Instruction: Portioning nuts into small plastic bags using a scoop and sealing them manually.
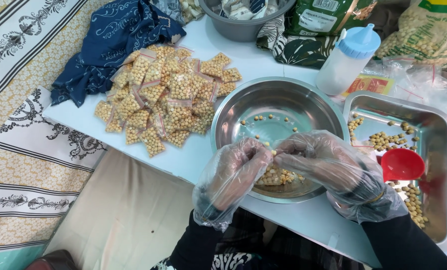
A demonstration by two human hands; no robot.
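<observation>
Bowl [283, 107] at centre of table [193, 155], with loose chickpeas [278, 176] in it. Both hands, left [233, 172] and right [323, 162], meet over its near rim. Packet pile [166, 97] lies left of bowl, cloth [113, 40] behind pile. Tray [441, 150] lies right, holding scoop [402, 164]. Bottle [347, 60] stands behind, between bowl and tray.

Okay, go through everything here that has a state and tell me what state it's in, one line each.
Left hand: gloved, pinching small bag.
Right hand: gloved, pinching same bag.
Small bag: part-filled, held over bowl.
Round bowl: nearly empty.
Square tray: scattered chickpeas.
Squeeze bottle: upright, capped.
Packet pile: filled.
</observation>
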